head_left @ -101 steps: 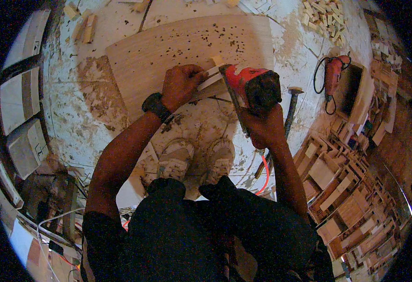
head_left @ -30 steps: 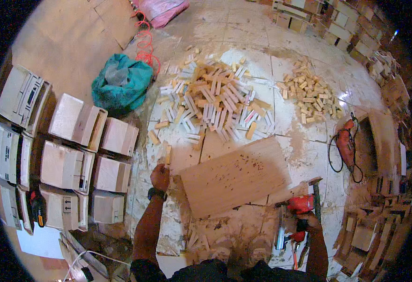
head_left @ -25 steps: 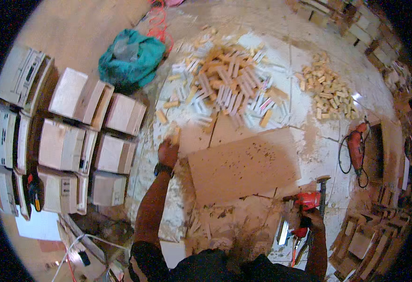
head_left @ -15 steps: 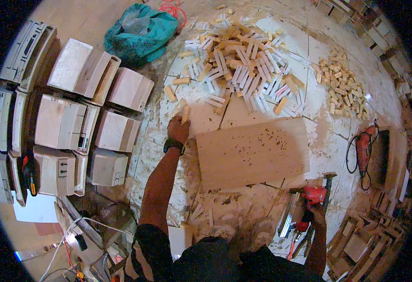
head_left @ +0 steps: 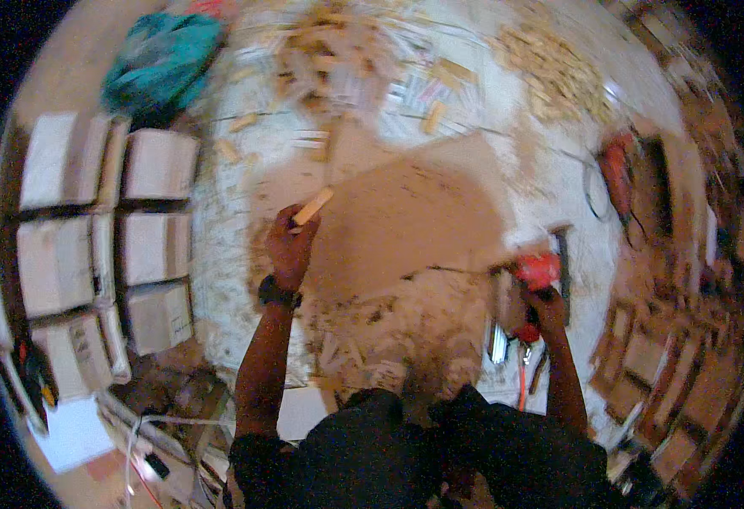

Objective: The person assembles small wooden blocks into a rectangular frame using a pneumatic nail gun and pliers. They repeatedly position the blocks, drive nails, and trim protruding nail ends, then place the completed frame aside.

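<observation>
My left hand (head_left: 289, 248) is closed on a small pale wood block (head_left: 313, 206), pinched at the fingertips over the left part of a flat wooden board (head_left: 414, 225). The board lies on the dusty floor in front of me. To the right of the board, my right hand (head_left: 547, 309) is wrapped round the grip of a red nail gun (head_left: 538, 270). A red air hose (head_left: 522, 386) runs back from the tool. Motion blur hides the finer details of the board and the tool's nose.
Rows of box-shaped wooden pieces (head_left: 153, 248) stand at left, below a green sack (head_left: 161, 64). Ahead lies a heap of slatted wood pieces (head_left: 338, 64); a pile of small blocks (head_left: 550, 68) is farther right. A red corded power tool (head_left: 616, 174) and wooden frames (head_left: 643, 339) are at right.
My left hand has brought the wood block from beside the board to over its left part. The whole view has shifted and blurred; my right hand still grips the nail gun.
</observation>
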The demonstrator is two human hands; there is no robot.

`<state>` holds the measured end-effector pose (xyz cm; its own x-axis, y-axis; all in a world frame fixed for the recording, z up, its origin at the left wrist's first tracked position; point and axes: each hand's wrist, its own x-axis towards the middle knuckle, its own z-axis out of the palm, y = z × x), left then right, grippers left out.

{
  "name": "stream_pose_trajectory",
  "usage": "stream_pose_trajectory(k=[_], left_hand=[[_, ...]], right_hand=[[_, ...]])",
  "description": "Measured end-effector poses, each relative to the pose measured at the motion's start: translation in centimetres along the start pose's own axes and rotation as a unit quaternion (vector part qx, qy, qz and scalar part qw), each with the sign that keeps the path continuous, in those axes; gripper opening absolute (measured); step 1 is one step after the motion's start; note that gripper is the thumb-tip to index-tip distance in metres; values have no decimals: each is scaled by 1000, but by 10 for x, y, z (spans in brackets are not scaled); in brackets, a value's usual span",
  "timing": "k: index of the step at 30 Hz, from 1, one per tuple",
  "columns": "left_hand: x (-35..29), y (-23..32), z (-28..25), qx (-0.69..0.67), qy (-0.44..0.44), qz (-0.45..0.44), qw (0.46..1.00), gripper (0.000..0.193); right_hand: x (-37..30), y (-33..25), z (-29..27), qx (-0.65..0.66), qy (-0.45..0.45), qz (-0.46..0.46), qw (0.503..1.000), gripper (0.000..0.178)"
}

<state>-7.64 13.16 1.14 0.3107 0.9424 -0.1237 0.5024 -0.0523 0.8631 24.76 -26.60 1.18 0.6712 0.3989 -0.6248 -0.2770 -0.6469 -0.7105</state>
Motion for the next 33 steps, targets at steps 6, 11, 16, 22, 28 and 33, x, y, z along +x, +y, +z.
stream_pose_trajectory(k=[6, 11, 16, 22, 28, 33], left_hand=[[-59, 66, 58, -374, -119, -56, 918, 23], [-74, 100, 87, -457, -173, -151, 859, 33], [-89, 118, 87, -195, -254, -40, 946, 47], [-116, 105, 94, -14, -271, 65, 960, 49], [-142, 101, 109, -100, -315, -90, 939, 46], [-146, 112, 106, -140, -409, -104, 896, 45]], right_hand=[[-7, 0, -30, -338, 296, -226, 864, 28], [29, -11, -60, -411, 217, -189, 865, 50], [51, -21, -54, -438, 197, -152, 864, 29], [7, 19, -40, -356, 308, -296, 831, 29], [-75, 79, -69, -338, 369, -39, 865, 37], [-113, 106, -74, -414, 97, -56, 903, 62]])
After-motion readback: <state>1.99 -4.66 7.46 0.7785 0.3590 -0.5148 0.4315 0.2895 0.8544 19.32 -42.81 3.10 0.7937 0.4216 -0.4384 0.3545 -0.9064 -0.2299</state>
